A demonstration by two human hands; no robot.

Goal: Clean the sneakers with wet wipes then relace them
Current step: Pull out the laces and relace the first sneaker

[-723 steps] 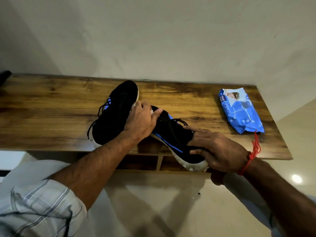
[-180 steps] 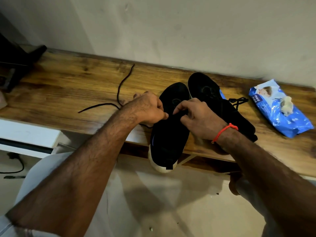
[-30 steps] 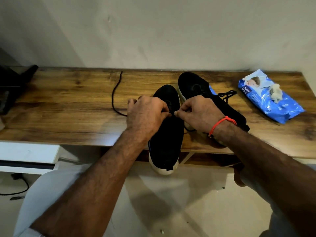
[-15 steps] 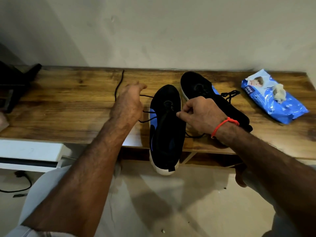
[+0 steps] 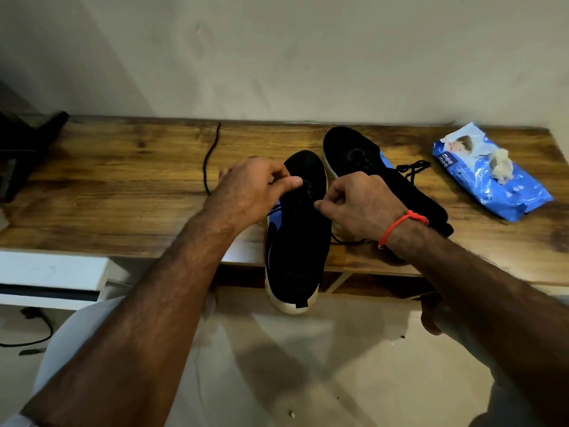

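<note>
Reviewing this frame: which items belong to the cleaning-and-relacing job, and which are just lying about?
Belongs to the job:
near sneaker, being laced by left hand and right hand
black lace
second sneaker
wipes pack, used wipe

Lying about:
dark object, table's left end
cable on floor

Wooden shelf (image 5: 123,195) against the wall, bearing two black sneakers (image 5: 295,241) (image 5: 369,161), loose black lace (image 5: 211,158), blue wipes pack (image 5: 492,183), dark object (image 5: 24,149) at far left.
</note>
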